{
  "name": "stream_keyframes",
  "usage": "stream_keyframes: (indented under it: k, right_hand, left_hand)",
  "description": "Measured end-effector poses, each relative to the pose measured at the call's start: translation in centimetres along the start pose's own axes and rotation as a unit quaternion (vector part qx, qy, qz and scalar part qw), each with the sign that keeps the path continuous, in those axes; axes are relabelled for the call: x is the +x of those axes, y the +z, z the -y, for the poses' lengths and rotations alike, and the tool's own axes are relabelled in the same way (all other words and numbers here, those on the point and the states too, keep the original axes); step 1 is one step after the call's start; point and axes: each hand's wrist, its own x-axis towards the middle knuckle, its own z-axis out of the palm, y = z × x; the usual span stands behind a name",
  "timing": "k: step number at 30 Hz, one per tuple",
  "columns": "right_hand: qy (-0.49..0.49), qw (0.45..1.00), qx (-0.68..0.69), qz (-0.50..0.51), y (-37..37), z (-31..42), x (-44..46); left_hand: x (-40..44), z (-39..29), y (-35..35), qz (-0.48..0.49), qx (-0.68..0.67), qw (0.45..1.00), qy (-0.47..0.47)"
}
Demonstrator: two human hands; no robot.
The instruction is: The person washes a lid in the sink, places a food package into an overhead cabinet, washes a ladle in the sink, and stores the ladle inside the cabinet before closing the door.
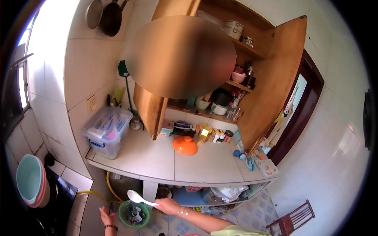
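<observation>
My right hand (167, 206) is closed around the handle end of a white spoon (138, 198), whose bowl points to the left. Below the spoon, a green basket (122, 220) with crumpled dark and pale items inside stands on the floor. My left hand (106, 216) is to the left of this basket, fingers stretched upward, with nothing visible in it. A dark bracelet is on the left wrist, and light bands are on the right one.
An orange lid (185, 146), a clear plastic box (108, 135) and small bottles (217, 136) stand on the tiled counter (153, 159). Above hangs a cabinet with open wooden doors (277, 84). Basins (30, 179) are at left, a wooden chair (293, 220) at right. A blurred oval hides the upper middle.
</observation>
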Motion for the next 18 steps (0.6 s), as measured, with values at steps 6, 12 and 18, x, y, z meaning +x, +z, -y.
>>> stream_keyframes:
  k: [6,12,18]
  right_hand:
    - [0.122,0.972,-0.194,0.049,-3.7,-9.4,-7.5]
    - [0.062,0.991,-0.112,-0.040,-7.3,-12.3,-10.7]
    - [-0.083,0.991,-0.038,-0.094,-5.9,-12.4,-12.5]
  left_hand:
    - [2.2,10.6,-1.2,0.047,0.233,0.966,-0.105]
    - [-12.0,9.9,9.8,0.286,0.292,0.892,-0.193]
    - [-21.0,6.4,17.8,0.459,0.052,0.849,-0.255]
